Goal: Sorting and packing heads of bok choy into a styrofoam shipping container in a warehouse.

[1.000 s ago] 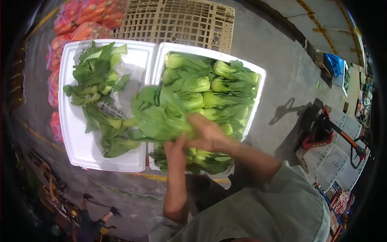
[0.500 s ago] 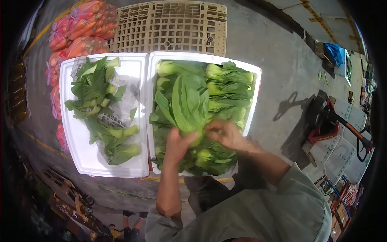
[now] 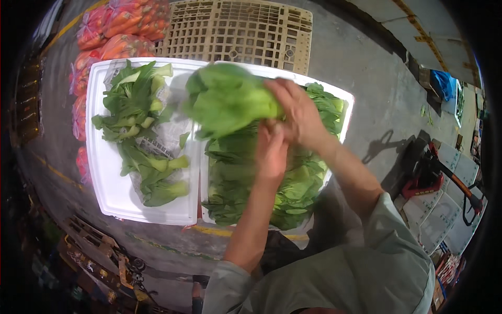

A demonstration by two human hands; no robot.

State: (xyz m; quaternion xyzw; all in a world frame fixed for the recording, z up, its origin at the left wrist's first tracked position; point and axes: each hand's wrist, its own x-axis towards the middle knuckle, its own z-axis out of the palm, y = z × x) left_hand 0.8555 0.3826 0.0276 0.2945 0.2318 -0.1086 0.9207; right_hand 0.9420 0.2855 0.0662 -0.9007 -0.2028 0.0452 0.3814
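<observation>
A head of bok choy [image 3: 230, 99] is held over the far left part of the right foam box, leaves to the left and blurred by motion. My right hand [image 3: 299, 112] grips its pale base. Just below that base, my left hand [image 3: 272, 154] has its fingers bunched close to the right hand; what they pinch, if anything, is hidden. Beneath both hands the white foam box [image 3: 342, 121] is packed with several bok choy heads [image 3: 293, 191]. To its left, loose bok choy leaves [image 3: 137, 99] lie on printed plastic in a white foam lid or shallow tray [image 3: 112, 196].
Bags of carrots [image 3: 128, 23] are stacked beyond and left of the white tray. A tan plastic pallet [image 3: 235, 31] lies behind the boxes. At the right stand a red and black pallet-jack-like tool [image 3: 429, 178] and several white boxes [image 3: 442, 217].
The bok choy has swung from upright to leaves-left and moved away from me. My right hand has taken its base; my left hand has shifted right and off its earlier grip.
</observation>
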